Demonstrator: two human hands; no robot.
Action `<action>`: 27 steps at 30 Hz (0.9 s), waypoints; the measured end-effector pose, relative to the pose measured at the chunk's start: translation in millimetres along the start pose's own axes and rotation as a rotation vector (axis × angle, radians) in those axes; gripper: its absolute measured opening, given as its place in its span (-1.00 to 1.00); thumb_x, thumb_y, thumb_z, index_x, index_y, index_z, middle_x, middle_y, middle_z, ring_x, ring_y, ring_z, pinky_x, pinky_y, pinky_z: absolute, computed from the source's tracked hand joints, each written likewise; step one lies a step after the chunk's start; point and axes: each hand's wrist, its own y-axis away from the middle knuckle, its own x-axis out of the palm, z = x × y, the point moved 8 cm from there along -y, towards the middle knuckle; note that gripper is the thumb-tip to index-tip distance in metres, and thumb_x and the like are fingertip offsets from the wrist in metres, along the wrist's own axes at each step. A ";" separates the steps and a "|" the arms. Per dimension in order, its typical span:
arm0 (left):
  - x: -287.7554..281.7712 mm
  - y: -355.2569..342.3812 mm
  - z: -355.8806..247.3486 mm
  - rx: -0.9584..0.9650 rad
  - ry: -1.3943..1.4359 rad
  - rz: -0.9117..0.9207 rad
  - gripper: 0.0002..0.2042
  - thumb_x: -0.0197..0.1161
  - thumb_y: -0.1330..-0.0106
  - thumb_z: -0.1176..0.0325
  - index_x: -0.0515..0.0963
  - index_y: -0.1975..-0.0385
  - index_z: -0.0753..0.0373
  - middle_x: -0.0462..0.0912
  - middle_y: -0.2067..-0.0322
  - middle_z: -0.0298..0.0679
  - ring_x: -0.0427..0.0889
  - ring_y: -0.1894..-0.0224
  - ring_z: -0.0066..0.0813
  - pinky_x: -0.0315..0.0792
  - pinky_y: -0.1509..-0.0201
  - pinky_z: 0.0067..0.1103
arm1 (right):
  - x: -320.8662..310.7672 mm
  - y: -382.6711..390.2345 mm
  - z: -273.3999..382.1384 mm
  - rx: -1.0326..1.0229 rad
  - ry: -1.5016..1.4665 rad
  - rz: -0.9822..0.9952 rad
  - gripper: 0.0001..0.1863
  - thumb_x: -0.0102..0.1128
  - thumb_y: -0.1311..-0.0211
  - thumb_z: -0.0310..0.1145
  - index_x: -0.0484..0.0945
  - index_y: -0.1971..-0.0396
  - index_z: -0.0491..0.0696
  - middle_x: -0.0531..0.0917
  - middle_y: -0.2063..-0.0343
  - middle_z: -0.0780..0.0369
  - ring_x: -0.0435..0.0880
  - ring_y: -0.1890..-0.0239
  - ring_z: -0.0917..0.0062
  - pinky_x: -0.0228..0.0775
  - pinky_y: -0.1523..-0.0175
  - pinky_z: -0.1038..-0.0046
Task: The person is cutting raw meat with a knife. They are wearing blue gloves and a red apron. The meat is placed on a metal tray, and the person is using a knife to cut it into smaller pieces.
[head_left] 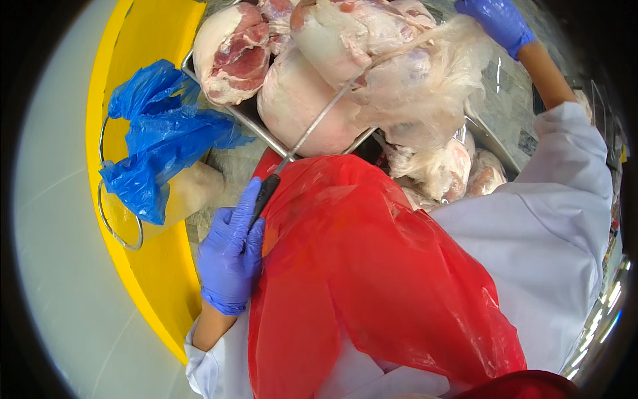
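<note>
Blue nitrile covers both of my hands. My left hand (230, 256) sits low in the view, fingers wrapped tight around the black handle of a long, thin-bladed knife (319, 118), and the steel runs up and to the right from my fist until its tip meets the pale meat above. My right hand (497, 21) is stretched high to the upper right, closed on the edge of a ragged sheet of white fat and membrane (435, 80), which hangs stretched from the big cut of raw meat (352, 36); I can't see how far the fingers curl behind it. That cut lies on top of a metal tray (256, 123) together with other pieces, one showing a red cut face (232, 56) at the upper left, another rounded and pale (296, 106) just under the blade. More fatty trimmings (438, 169) lie lower right of the tray, near my white sleeve (565, 199). A red plastic apron (372, 266) fills the middle of the view and touches my left hand. To the left, a crumpled blue plastic bag (159, 139) hangs over a wire ring holder (116, 229), beside a yellow edge (126, 53).
</note>
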 end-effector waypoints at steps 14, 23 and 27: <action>4.4 -10.1 -28.9 0.003 -0.184 0.078 -0.47 0.28 -0.39 0.43 0.48 -0.37 -0.09 0.50 0.42 -0.13 0.59 0.43 -0.14 0.47 0.36 -0.37 | 199.9 6.5 -35.8 0.891 -1.102 -0.308 -0.94 0.31 -0.21 -0.43 0.64 0.40 -0.10 0.67 0.44 0.23 0.55 0.35 0.54 0.49 0.18 0.35; -38.8 -56.6 -77.9 0.202 -0.553 0.096 -0.52 0.28 -0.39 0.30 0.51 -0.33 -0.17 0.53 0.40 -0.16 0.61 0.49 -0.17 0.51 0.44 -0.35 | 182.7 58.6 23.5 0.529 -1.511 -0.196 -0.65 0.05 -0.51 -0.26 0.62 -0.10 -0.13 0.68 -0.04 0.19 0.64 -0.11 0.43 0.40 -0.27 0.40; -43.1 -68.5 -110.7 0.077 -0.735 0.255 -0.49 0.30 -0.40 0.34 0.49 -0.34 -0.18 0.58 0.37 -0.10 0.63 0.46 -0.11 0.54 0.39 -0.33 | 175.8 106.5 83.5 0.602 -1.504 -0.462 -0.58 -0.03 -0.54 -0.26 0.58 -0.15 -0.25 0.70 -0.09 0.15 0.65 -0.13 0.43 0.47 -0.23 0.35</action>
